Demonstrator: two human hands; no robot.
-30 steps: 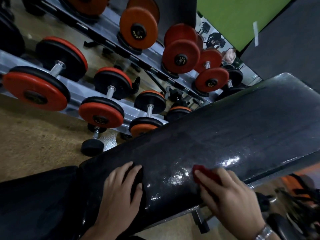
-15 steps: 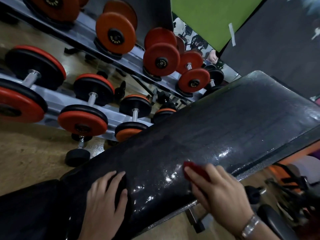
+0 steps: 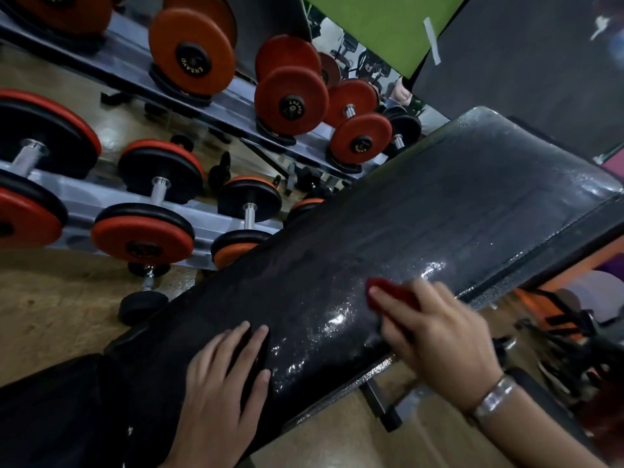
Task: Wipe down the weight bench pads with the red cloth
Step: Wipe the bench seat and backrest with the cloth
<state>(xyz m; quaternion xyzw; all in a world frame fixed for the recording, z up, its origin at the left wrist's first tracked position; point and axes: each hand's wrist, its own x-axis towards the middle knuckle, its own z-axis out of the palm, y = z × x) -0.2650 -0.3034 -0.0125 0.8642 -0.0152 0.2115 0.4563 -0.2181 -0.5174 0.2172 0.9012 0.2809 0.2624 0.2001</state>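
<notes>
**Caller:** Quick count: two black pads, the long back pad [image 3: 422, 231] sloping up to the right and the seat pad [image 3: 50, 410] at lower left. One red cloth [image 3: 388, 292]. Two bare hands, both on the back pad.

**Analyst:** And the iron behind them?

**Caller:** On the lower rail of the rack [image 3: 84, 197] there are four dumbbells, the fourth half hidden behind the pad. On the upper rail there are four orange-faced ones, plus a smaller black one at the far end. One little black dumbbell [image 3: 143, 298] lies on the floor by the rack.

**Analyst:** What about the fingers?

**Caller:** The left hand [image 3: 223, 383] lies palm down on the lower end of the back pad. Its fingers are spread and straight, and it grips nothing.

**Analyst:** And the right?

**Caller:** The right hand [image 3: 435, 329], with one metal band [image 3: 494, 396] on its wrist, has its fingers stretched nearly straight over the cloth. They press it onto the pad rather than wrap round it. It's blurred, so I can't tell where the thumb sits.

**Analyst:** Where's the cloth?

**Caller:** Mostly under those fingers, near the pad's right-hand edge. It's low on the back pad, just beside a wet, glinting patch.
</notes>
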